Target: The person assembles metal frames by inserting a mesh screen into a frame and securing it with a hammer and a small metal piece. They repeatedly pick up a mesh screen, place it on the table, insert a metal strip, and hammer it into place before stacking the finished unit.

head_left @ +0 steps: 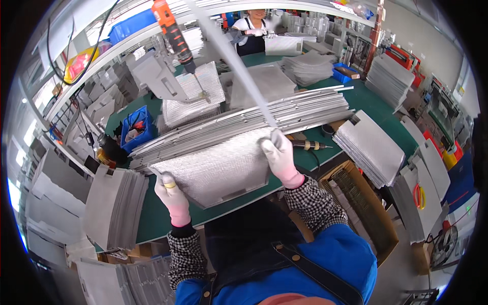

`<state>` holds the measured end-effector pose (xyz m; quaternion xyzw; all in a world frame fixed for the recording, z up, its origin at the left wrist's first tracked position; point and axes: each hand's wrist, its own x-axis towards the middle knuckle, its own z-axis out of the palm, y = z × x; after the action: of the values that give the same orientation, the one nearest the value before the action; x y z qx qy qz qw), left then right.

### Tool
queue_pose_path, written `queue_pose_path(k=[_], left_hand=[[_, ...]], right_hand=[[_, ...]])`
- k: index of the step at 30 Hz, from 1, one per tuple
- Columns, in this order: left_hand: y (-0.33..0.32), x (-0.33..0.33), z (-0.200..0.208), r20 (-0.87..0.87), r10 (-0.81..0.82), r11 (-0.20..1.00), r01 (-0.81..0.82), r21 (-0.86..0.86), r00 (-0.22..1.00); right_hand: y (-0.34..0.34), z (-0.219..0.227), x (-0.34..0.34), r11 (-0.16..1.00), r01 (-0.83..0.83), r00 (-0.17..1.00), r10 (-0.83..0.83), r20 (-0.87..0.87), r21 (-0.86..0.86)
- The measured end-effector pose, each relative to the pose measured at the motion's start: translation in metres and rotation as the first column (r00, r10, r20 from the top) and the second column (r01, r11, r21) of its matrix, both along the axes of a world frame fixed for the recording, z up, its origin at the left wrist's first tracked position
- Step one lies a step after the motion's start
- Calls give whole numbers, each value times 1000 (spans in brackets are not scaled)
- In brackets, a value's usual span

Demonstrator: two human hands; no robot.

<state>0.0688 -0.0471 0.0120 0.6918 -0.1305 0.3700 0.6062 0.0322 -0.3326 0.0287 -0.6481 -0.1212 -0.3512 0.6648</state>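
A silver metal panel with a fine textured surface (218,165) is tilted toward me over the near part of the bench. Its left edge is gripped in my left hand (173,197), gloved in white with a yellow band on one finger. My right hand (281,158), gloved too, closes on the panel's upper right corner. A long pale strip (235,63), partly blurred, slants down to my right fingertips; whether they hold it I cannot tell. Just beyond the panel lies a pile of long metal rails (305,109). An orange power screwdriver (175,38) hangs above the bench.
Panel stacks stand at left (114,206) and right (368,147) on the green bench (152,223). A second screwdriver (308,145) lies beside my right hand. Nearby are a blue bin (137,129) and a cardboard box (389,241). Across the bench works another person (252,33).
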Motion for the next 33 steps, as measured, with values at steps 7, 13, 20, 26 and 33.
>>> queue_pose_path(k=[7, 13, 20, 26, 33], left_hand=[[-4, -74, -6, -358, -18, 999, 1, -47, 934], [35, -83, -34, -279, -35, 974, 95, 204, 960], [9, -13, 102, 413, -91, 273, -376, 885, 906], [31, -14, 81, -282, -110, 469, 300, 831, 953], [18, -21, 50, -509, -234, 588, 538, 605, 828]], right_hand=[[-7, 42, -32, 963, -264, 934, 242, -262, -54], [8, -17, 8, 890, -443, 808, 347, -477, -104], [89, 8, 43, 693, -703, 648, 530, -546, -161], [82, 20, 52, 606, -710, 674, 435, -597, -358], [60, 48, 47, 328, -742, 670, 395, -629, -585]])
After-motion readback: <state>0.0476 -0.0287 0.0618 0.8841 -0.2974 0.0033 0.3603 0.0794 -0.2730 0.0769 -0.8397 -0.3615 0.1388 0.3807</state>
